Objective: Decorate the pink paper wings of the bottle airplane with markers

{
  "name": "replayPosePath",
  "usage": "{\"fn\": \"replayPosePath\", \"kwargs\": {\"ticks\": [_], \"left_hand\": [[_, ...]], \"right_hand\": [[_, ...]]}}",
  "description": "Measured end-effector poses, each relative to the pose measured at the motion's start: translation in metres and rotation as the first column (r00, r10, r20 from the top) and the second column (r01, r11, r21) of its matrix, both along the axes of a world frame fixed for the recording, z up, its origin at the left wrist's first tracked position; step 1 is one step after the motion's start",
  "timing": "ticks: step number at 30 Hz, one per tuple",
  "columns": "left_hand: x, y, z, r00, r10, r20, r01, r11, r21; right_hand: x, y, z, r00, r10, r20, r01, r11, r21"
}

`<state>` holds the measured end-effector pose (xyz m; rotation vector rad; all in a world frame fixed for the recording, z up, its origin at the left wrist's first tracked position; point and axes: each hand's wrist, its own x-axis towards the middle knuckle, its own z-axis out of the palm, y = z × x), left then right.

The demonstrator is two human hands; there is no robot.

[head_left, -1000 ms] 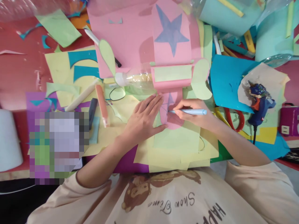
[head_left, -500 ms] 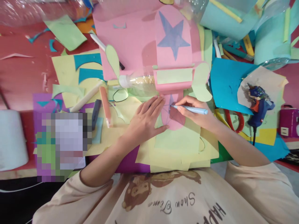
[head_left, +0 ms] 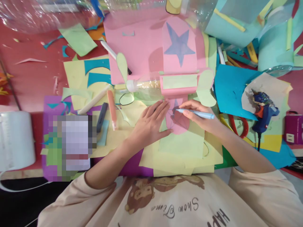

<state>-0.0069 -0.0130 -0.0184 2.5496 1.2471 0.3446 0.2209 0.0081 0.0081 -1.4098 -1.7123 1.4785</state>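
My right hand (head_left: 198,114) pinches a light blue marker (head_left: 201,114), its tip on a rounded pink paper flap (head_left: 181,124). A star is outlined on that flap, with part of its inside coloured blue. My left hand (head_left: 153,122) lies flat with fingers outstretched, pressing on the flap's left edge. The flap joins a pink paper band with a pale green strip (head_left: 180,81) around a clear plastic bottle (head_left: 148,88) lying on its side. On the opposite pink flap is a filled blue star (head_left: 180,44). Pale green paper (head_left: 182,146) lies beneath the near flap.
Right of my right hand are red-handled scissors (head_left: 241,126) and a blue glue gun (head_left: 266,116). Paper-wrapped bottles (head_left: 272,47) stand at the back right. To the left lie an orange marker (head_left: 112,108), a dark cutter-like stick (head_left: 102,116) and paper scraps; a white cylinder (head_left: 16,140) stands further left.
The whole view has shifted, so things appear slightly further right and lower. The marker tip has moved a little over the star, and its blue colouring looks slightly larger.
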Motion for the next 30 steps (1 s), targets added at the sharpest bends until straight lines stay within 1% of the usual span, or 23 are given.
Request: {"fn": "replayPosePath", "kwargs": {"ticks": [4,8,12,16,21,25,30], "left_hand": [[0.0006,-0.0001,-0.0008,1.0,0.008,-0.015,-0.007,1.0,0.007],[0.0006,-0.0005,-0.0025,1.0,0.015,-0.025,-0.015,1.0,0.011],[0.0007,-0.0006,-0.0037,0.999,0.018,-0.031,-0.019,1.0,-0.014],[0.0012,-0.0009,-0.003,1.0,0.019,-0.014,-0.02,0.999,-0.038],[0.0015,-0.0006,-0.0013,1.0,0.021,0.0,-0.021,0.999,-0.031],[0.0019,0.0005,-0.0004,0.999,0.031,0.01,-0.03,0.998,-0.05],[0.0016,0.0004,0.0004,1.0,0.021,0.006,-0.021,1.0,-0.008]], "right_hand": [[0.0005,0.0012,-0.0001,1.0,0.011,-0.023,-0.011,1.0,0.001],[0.0013,0.0017,0.0003,1.0,0.023,0.003,-0.023,1.0,0.005],[0.0019,0.0007,0.0001,1.0,0.015,0.0,-0.015,1.0,-0.017],[0.0015,0.0001,0.0006,0.998,0.002,-0.066,-0.004,1.0,-0.029],[0.0006,0.0011,0.0043,0.998,0.026,-0.051,-0.027,0.999,-0.03],[0.0007,0.0012,0.0064,0.999,0.025,-0.048,-0.026,0.999,-0.026],[0.0008,-0.0003,0.0086,0.995,0.035,-0.095,-0.038,0.999,-0.026]]}}
